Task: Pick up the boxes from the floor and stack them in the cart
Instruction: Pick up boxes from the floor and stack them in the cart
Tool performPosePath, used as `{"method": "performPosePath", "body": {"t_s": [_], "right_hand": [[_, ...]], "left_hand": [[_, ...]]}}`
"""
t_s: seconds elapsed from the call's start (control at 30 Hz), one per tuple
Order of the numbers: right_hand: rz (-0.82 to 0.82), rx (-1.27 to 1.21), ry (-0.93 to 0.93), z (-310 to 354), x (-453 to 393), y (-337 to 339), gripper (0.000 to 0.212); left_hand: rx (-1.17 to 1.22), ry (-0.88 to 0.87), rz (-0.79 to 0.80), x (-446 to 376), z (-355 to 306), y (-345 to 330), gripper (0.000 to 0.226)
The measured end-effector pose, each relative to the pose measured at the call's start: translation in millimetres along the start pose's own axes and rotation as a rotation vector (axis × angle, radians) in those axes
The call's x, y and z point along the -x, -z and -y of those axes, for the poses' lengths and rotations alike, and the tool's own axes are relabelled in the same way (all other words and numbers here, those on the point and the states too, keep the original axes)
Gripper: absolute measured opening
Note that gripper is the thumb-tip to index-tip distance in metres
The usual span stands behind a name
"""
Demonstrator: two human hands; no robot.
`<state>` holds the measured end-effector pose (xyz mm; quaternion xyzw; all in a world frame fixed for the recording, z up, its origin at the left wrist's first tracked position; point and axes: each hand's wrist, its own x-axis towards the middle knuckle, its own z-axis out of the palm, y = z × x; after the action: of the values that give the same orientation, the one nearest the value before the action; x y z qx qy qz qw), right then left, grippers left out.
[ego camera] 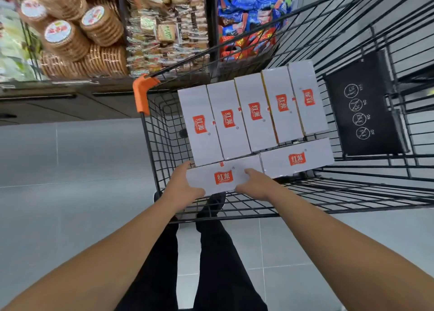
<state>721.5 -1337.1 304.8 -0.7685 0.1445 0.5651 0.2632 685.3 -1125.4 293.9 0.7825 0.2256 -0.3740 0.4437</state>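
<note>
**Head view: both hands hold a white box at the cart's near edge**

Both bare forearms reach forward and down into the wire cart (150,132). The left hand (185,186) clasps the left end of a white box (223,179) with a red label, its thumb lying along the box's near edge. The right hand (254,184) clasps the right part of the same box, fingers curled over its top face. Each grip is closed on this box, which lies flat and crosswise between the two hands, inside the cart at its near side.

Just to its right a second crosswise box (297,158) lies beside it. Beyond both, a row of five boxes (253,116) lies side by side, lengthwise, touching one another. A black panel (361,104) with white symbols hangs at the cart's right side. Shelves of packaged snacks (164,29) stand beyond the cart, over a grey tiled floor (70,158).
</note>
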Motion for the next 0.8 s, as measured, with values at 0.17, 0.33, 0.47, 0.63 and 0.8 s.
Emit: {"method": "performPosePath", "body": {"t_s": [0.17, 0.33, 0.47, 0.63, 0.8], "right_hand": [[-0.064, 0.104, 0.060, 20.6, 14.3, -10.0, 0.060], [-0.244, 0.284, 0.289, 75.8, 50.2, -35.5, 0.055], [-0.351, 0.492, 0.503, 141.6, 88.7, -80.3, 0.046], [-0.400, 0.759, 0.675, 229.8, 138.6, -173.1, 0.052], [-0.349, 0.916, 0.772, 313.3, 177.3, -311.8, 0.057]], "left_hand": [[0.023, 0.004, -0.060, 15.1, -5.5, 17.4, 0.057], [0.034, -0.100, -0.145, 61.0, -7.1, 63.7, 0.050], [0.012, -0.159, -0.285, 110.0, 21.5, 120.6, 0.042], [-0.039, -0.146, -0.439, 186.6, 112.8, 207.9, 0.048], [-0.022, -0.054, -0.583, 279.4, 256.6, 283.4, 0.052]]}}
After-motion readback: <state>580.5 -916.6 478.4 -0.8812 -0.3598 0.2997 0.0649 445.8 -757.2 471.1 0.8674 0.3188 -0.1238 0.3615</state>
